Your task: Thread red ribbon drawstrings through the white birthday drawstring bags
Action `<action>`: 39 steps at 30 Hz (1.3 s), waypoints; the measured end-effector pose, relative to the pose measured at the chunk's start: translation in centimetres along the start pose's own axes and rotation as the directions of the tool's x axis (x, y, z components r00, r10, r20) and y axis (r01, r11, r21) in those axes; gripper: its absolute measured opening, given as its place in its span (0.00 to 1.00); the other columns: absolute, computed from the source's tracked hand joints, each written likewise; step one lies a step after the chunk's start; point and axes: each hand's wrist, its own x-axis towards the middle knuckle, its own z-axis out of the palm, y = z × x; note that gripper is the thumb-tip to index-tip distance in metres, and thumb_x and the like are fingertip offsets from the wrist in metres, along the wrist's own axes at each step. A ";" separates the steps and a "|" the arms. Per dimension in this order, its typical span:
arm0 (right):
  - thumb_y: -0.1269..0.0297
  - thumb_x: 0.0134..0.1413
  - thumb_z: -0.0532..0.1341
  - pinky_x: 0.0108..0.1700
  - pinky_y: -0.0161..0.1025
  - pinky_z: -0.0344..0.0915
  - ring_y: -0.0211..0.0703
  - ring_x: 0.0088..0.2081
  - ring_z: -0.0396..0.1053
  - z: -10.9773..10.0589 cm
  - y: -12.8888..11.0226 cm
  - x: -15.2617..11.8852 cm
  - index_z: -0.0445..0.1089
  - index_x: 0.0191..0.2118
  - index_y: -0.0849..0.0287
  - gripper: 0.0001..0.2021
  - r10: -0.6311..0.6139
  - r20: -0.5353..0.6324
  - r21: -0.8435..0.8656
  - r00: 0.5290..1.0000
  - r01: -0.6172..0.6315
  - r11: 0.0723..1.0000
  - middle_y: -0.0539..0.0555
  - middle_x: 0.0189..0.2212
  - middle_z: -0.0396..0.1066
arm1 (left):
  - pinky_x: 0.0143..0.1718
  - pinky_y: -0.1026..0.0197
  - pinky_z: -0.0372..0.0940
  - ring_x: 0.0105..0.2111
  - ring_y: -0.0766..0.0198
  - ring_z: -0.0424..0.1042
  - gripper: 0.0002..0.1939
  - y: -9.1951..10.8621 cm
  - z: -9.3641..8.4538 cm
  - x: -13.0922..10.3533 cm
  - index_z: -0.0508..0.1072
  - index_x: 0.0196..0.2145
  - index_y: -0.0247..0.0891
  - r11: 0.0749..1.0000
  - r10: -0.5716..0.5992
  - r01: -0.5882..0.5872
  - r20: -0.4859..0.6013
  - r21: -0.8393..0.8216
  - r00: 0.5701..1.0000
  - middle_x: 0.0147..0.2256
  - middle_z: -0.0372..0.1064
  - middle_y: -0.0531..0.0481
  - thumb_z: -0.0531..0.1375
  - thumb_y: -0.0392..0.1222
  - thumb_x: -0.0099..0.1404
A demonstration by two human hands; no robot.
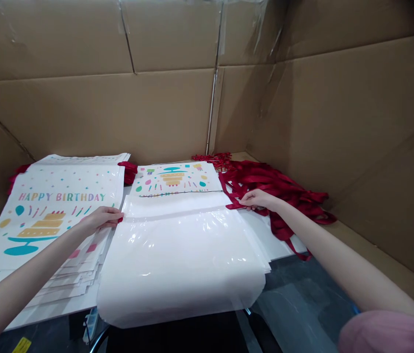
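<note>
Left hand (107,217): red end (120,220) is pinched | Right hand (256,199): red ribbon (233,205) is pinched | White sheet (184,255): draped over desk (267,233) front edge

The middle sheets (181,250) lie between the left stack (63,182) and ribbons (280,191), cardboard wall (82,113) behind.

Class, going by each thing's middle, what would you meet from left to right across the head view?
Printed birthday sheets, left hand, white sheet, right hand, pink sleeve.
</note>
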 end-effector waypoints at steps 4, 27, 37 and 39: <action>0.55 0.31 0.72 0.24 0.31 0.62 0.36 0.22 0.66 -0.1 0.1 0.2 0.73 0.25 0.63 0.17 0.017 -0.009 0.035 1.000 -0.017 0.999 0.53 0.19 0.70 | 0.28 0.67 0.66 0.25 0.67 0.68 0.21 0.0 0.3 0.1 0.72 0.25 0.34 0.999 -0.022 0.022 0.014 -0.043 1.000 0.24 0.69 0.51 0.73 0.48 0.35; 0.66 0.28 0.74 0.33 0.33 0.73 0.41 0.27 0.73 -0.3 1.1 0.0 0.72 0.27 0.62 0.15 0.091 -0.062 0.268 0.994 -0.072 0.961 0.53 0.23 0.73 | 0.23 0.69 0.62 0.21 0.72 0.62 0.21 0.6 0.7 -0.7 0.68 0.25 0.35 0.995 -0.029 0.031 0.017 -0.099 0.999 0.22 0.64 0.55 0.71 0.52 0.42; 0.65 0.29 0.74 0.33 0.32 0.73 0.40 0.27 0.73 -0.3 0.6 -0.4 0.72 0.27 0.62 0.16 0.099 -0.071 0.266 0.993 -0.077 0.961 0.53 0.22 0.72 | 0.34 0.66 0.69 0.29 0.66 0.71 0.27 0.0 0.4 -0.4 0.68 0.33 0.37 0.988 -0.050 0.055 0.035 -0.143 0.998 0.25 0.69 0.55 0.74 0.44 0.36; 0.64 0.28 0.74 0.32 0.32 0.72 0.40 0.26 0.73 -0.2 0.6 -0.5 0.72 0.27 0.62 0.16 0.097 -0.083 0.259 0.992 -0.072 0.963 0.52 0.21 0.72 | 0.34 0.66 0.69 0.28 0.66 0.71 0.27 -0.3 0.4 -0.2 0.68 0.33 0.37 0.990 -0.038 0.041 0.023 -0.132 0.999 0.24 0.69 0.55 0.74 0.44 0.35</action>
